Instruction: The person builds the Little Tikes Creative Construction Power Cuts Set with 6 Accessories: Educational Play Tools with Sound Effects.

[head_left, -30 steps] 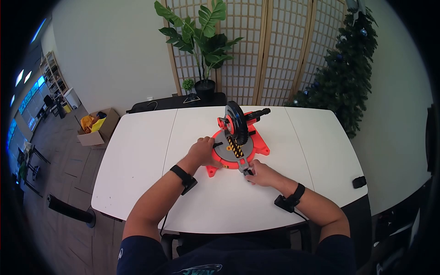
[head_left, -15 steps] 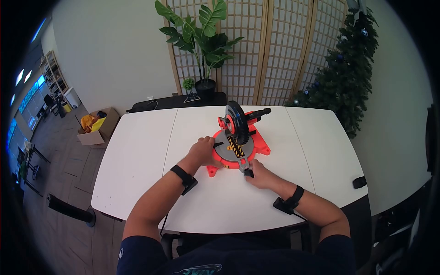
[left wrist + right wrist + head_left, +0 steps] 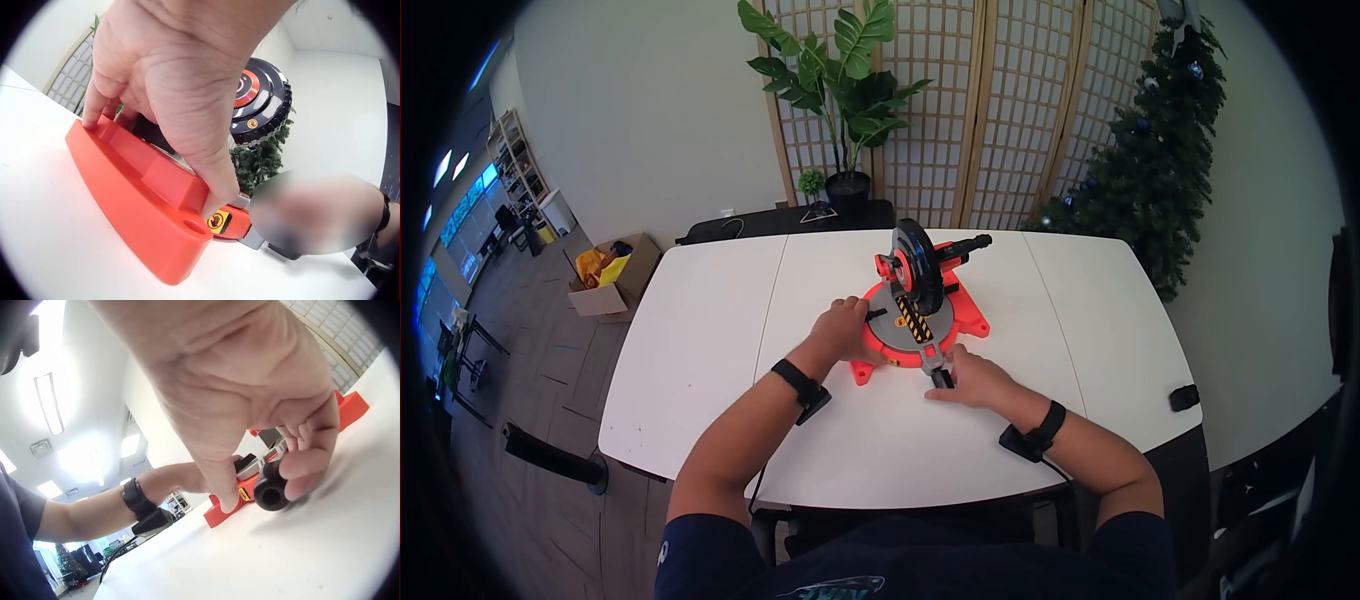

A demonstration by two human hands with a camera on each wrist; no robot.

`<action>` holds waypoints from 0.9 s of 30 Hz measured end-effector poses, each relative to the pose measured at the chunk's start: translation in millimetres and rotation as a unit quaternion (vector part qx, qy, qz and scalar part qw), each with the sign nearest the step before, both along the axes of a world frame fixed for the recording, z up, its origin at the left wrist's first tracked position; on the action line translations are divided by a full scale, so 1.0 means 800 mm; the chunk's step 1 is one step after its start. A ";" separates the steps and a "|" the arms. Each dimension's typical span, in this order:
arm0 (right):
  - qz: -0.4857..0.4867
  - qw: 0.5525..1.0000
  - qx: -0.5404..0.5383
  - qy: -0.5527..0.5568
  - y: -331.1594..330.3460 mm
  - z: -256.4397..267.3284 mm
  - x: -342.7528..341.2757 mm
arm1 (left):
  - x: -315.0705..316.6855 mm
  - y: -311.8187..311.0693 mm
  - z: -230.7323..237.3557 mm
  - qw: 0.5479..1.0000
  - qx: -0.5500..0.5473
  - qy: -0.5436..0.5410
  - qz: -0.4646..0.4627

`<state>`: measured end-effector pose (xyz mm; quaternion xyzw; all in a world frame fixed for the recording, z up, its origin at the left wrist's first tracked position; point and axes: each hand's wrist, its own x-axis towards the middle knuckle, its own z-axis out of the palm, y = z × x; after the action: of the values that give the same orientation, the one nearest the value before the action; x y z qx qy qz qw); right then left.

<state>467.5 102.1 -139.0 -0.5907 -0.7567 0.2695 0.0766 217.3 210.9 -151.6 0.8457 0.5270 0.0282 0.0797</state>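
A toy miter saw [image 3: 913,315] in red, grey and black stands on the white table, its black toothed blade [image 3: 917,265] raised at the back. Along the left side of the red base [image 3: 137,206], my left hand [image 3: 838,333] grips it, fingers over the far part and thumb on the near end. My right hand [image 3: 978,380] is at the black knob [image 3: 272,487] of the grey front arm. Its fingers [image 3: 306,469] are bent beside the knob, while the thumb [image 3: 222,487] stands apart on the other side.
A small black object [image 3: 1184,398] lies at the table's [image 3: 700,340] right edge. Beyond the table are a potted plant [image 3: 847,190], a folding screen [image 3: 1020,120] and a decorated tree [image 3: 1140,170]. On the floor at left stands a cardboard box [image 3: 628,285].
My right hand has loosened from the black knob, its thumb now spread away from it. The left hand and the saw have stayed in place.
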 end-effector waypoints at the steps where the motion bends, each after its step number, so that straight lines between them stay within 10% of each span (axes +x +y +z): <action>1: 0.000 1.000 0.000 0.000 0.000 -0.006 -0.001 | 0.000 0.000 0.000 1.000 0.002 -0.003 -0.001; 27: -0.039 0.998 -0.004 0.047 -0.008 -0.013 -0.001 | 0.004 -0.005 0.007 1.000 -0.020 0.014 0.013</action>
<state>466.5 96.1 -149.6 -0.6069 -0.7275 0.2966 0.1204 220.6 206.8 -146.1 0.8375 0.5391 0.0066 0.0891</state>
